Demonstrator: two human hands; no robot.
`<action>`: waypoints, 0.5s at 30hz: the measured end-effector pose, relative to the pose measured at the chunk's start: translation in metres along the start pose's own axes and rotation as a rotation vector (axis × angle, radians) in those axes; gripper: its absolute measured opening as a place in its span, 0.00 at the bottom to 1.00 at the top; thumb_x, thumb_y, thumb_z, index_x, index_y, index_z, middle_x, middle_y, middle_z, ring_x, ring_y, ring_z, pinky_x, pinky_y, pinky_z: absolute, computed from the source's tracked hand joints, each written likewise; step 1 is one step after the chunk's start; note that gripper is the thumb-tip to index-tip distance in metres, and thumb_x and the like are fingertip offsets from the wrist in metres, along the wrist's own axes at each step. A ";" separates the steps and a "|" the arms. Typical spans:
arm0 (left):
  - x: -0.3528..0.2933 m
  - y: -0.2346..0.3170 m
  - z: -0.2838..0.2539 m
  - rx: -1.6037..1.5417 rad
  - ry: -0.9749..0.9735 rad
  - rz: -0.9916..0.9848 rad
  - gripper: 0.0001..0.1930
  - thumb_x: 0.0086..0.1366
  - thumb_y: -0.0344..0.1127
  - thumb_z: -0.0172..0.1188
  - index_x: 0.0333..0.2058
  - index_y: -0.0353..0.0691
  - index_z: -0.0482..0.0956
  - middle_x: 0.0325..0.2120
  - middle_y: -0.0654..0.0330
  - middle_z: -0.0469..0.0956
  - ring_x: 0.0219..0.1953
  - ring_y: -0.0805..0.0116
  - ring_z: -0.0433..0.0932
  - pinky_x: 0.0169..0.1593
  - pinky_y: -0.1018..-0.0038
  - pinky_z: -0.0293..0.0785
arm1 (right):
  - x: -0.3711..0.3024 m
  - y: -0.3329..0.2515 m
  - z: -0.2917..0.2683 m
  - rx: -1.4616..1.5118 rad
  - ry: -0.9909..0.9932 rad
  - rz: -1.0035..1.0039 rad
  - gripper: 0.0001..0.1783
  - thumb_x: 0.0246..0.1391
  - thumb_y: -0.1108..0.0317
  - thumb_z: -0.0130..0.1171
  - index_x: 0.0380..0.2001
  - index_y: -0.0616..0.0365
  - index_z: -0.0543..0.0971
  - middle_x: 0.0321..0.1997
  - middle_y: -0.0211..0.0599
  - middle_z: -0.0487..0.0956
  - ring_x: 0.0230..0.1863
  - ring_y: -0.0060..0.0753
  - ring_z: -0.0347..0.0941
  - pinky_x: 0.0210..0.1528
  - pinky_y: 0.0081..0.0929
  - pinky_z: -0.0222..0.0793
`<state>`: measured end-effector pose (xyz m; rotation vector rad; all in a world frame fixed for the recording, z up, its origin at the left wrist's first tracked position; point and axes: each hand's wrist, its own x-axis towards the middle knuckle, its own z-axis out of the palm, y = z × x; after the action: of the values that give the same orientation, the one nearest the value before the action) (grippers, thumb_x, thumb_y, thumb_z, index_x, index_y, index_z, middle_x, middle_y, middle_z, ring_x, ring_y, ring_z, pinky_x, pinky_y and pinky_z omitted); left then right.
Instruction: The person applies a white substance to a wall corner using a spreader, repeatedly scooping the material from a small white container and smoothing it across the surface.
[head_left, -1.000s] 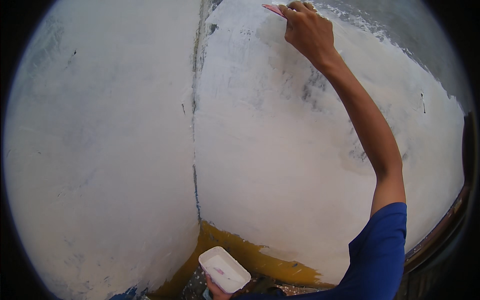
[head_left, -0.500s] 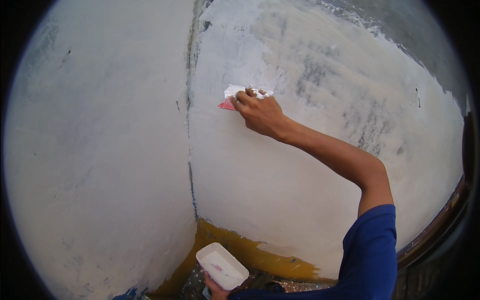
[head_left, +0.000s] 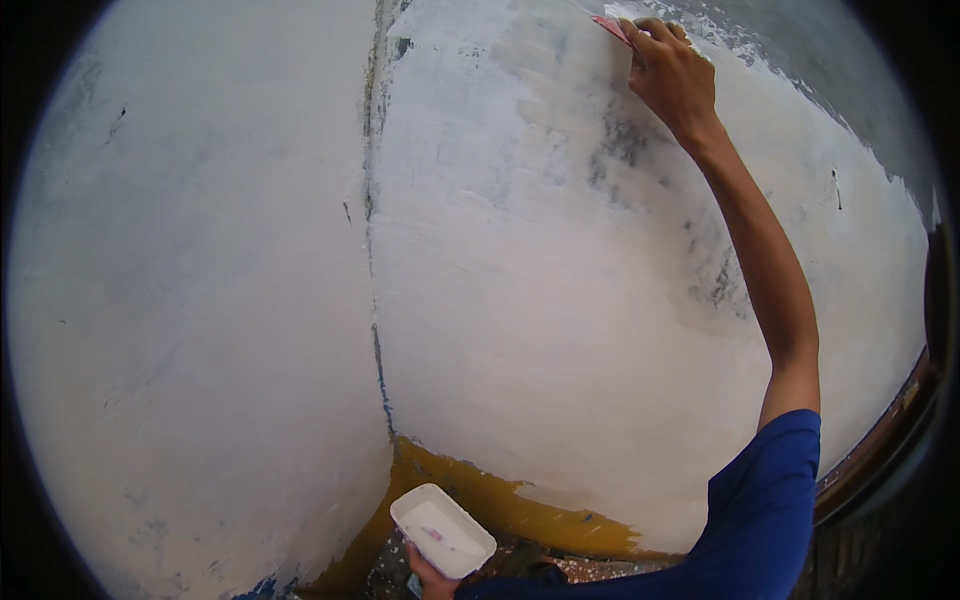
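Observation:
With its arm stretched up the wall, my right hand (head_left: 676,85) is closed round a pink-red putty scraper (head_left: 611,29). The scraper lies against the upper part of the right wall (head_left: 560,330), which carries a white coat with grey patches showing through. Some white paste shows near the fingers. Low down, my left hand (head_left: 430,578) grips the side of a white rectangular plastic tub (head_left: 405,512). White paste lies inside the tub, with a small pinkish smear in it. Only part of the left hand shows; the rest is cut off by the lower edge.
A second whitish wall (head_left: 200,300) meets the right one at a rough dark corner seam (head_left: 372,200). A mustard-yellow band (head_left: 520,505) runs along the bottom. Bare grey surface (head_left: 830,60) shows at the upper right, and a dark edge (head_left: 900,420) at the right.
My right hand has moved up and to the right along the wall with the scraper, and the arm has straightened. The left hand and tub have barely moved.

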<state>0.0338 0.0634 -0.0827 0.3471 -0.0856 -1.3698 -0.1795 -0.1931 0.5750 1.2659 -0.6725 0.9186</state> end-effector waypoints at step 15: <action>0.009 0.014 0.013 -0.156 -0.026 0.054 0.39 0.64 0.68 0.42 0.66 0.49 0.58 0.59 0.49 0.67 0.58 0.41 0.70 0.59 0.39 0.65 | -0.247 -0.288 -0.170 1.406 -0.634 0.301 0.15 0.47 0.76 0.62 0.41 0.57 0.83 0.29 0.35 0.78 0.28 0.32 0.74 0.26 0.27 0.68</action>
<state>0.0458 0.0544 -0.0678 0.1947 -0.0098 -1.3187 -0.0618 -0.0900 0.1898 2.8402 -0.6940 1.2943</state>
